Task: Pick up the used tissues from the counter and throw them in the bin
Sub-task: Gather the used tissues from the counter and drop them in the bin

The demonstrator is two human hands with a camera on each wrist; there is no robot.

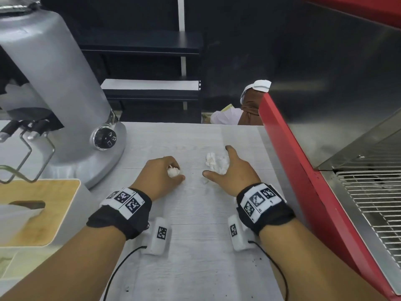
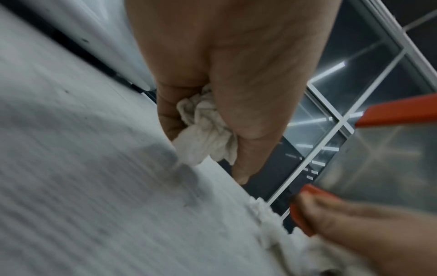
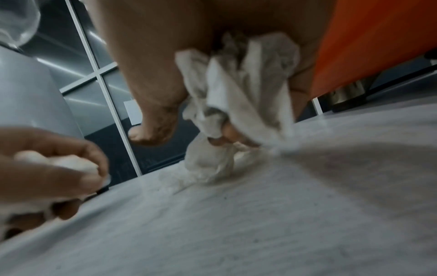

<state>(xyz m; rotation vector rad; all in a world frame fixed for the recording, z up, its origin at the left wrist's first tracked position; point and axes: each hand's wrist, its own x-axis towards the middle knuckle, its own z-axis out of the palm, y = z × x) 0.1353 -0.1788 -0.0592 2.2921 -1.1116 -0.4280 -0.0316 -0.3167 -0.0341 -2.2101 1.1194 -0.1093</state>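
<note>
On the pale grey counter (image 1: 195, 268) my left hand (image 1: 174, 170) is curled into a fist round a small crumpled white tissue (image 1: 173, 171), which pokes out between thumb and fingers (image 2: 205, 134). To its right my right hand (image 1: 225, 168) lies over a bigger heap of crumpled tissues (image 1: 217, 162). Its thumb points left and one finger points away. From the right wrist, the other fingers curl into the tissues (image 3: 241, 89), part of which still touches the counter. A small scrap (image 1: 205, 181) lies by the thumb. No bin shows clearly.
A grey grinder (image 1: 54, 94) stands at the left, with a wooden-topped box (image 1: 32, 209) in front of it. A red machine (image 1: 303, 170) with a metal drip grate (image 1: 373, 203) walls the right side. A white bag (image 1: 225, 117) sits beyond the counter's far edge.
</note>
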